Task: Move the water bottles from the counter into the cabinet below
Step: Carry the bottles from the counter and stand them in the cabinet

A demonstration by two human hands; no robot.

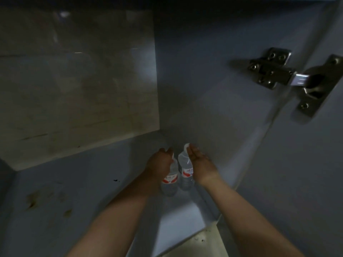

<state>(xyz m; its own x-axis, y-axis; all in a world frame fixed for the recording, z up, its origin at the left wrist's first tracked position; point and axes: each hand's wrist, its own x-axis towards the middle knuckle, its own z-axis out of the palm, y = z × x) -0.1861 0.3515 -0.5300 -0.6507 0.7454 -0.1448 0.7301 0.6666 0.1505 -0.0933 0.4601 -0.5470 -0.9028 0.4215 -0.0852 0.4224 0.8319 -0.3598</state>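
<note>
Two clear water bottles with red-and-white labels stand side by side on the grey cabinet floor (89, 182), close to its right wall. My left hand (160, 162) reaches over the left bottle (170, 179) and curls round its top, hiding the cap. My right hand (199, 164) is beside the right bottle (185, 169), palm turned toward it, fingers fairly straight, the thumb side touching the white cap. Both forearms reach in from the bottom of the view.
The cabinet's inside is dim. A pale stone-like back panel (78, 86) fills the upper left. The open door on the right hangs on a metal hinge (289, 76). Brown stains (33, 201) mark the floor at the left. A lighter floor strip (200, 243) shows below.
</note>
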